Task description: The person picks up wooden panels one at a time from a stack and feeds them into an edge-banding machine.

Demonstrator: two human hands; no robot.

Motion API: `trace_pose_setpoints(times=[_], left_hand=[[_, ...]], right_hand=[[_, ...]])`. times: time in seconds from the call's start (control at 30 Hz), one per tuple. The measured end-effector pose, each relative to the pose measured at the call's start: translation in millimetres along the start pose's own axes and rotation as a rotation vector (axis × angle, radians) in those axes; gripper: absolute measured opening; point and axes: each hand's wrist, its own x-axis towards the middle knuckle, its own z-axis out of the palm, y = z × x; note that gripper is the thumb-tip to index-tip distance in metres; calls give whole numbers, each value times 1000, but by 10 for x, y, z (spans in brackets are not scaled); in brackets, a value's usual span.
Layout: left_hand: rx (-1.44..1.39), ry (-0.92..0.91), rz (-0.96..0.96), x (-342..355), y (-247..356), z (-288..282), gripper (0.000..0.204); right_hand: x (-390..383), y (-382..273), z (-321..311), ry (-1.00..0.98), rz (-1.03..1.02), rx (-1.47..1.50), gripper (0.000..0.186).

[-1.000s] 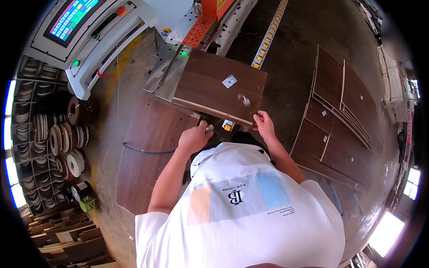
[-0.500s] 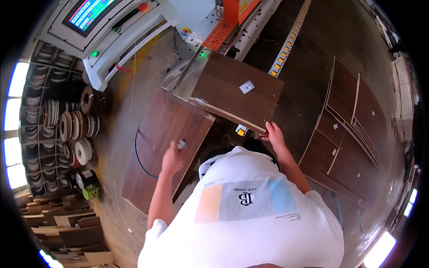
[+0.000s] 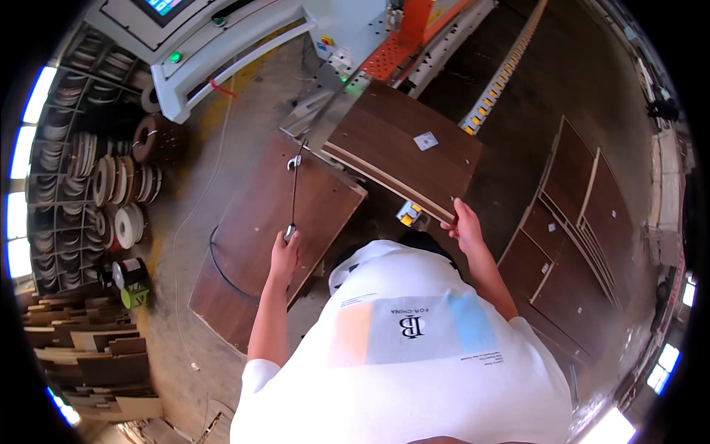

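Observation:
My left hand [image 3: 285,255] is closed round a silver-bodied hand tool [image 3: 290,232] with a long, thin dark rod pointing away from me. Beneath the rod lies a brown board surface [image 3: 251,244], and the rod's tip is near its far edge. My right hand [image 3: 466,224] grips the near right corner of a dark brown wood panel [image 3: 403,133], thumb on top and fingers underneath. The panel lies flat with its far left part on the machine's metal bed. A white label is stuck on its face, and its near edge shows a pale strip.
A machine with a grey control panel [image 3: 177,89] and orange guard [image 3: 396,55] stands ahead. A roller rail [image 3: 503,78] runs away to the right. Brown panels [image 3: 569,244] are stacked at right; edge-band rolls [image 3: 115,177] fill a left rack. A dark hose [image 3: 222,268] curves over the board surface.
My left hand has turned the tool so that its long rod shows, pointing away. My right hand keeps its hold on the panel corner. The whole view has shifted slightly.

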Motion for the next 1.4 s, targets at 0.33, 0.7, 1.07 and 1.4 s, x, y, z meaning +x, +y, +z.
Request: trace_pose_setpoints(times=[0.33, 0.7, 1.07, 1.4], left_hand=[[790, -665, 149, -38, 139, 192, 37], [88, -436, 126, -27, 293, 505, 20], [-144, -356, 26, -83, 233, 881, 16], [-90, -349, 179, -281, 361, 1034, 17]], right_hand=[[119, -3, -100, 1, 42, 69, 40], [-44, 132, 71, 72, -472, -1079, 48], [264, -344, 614, -84, -434, -1008, 44], [705, -587, 447, -39, -540, -1100, 48]])
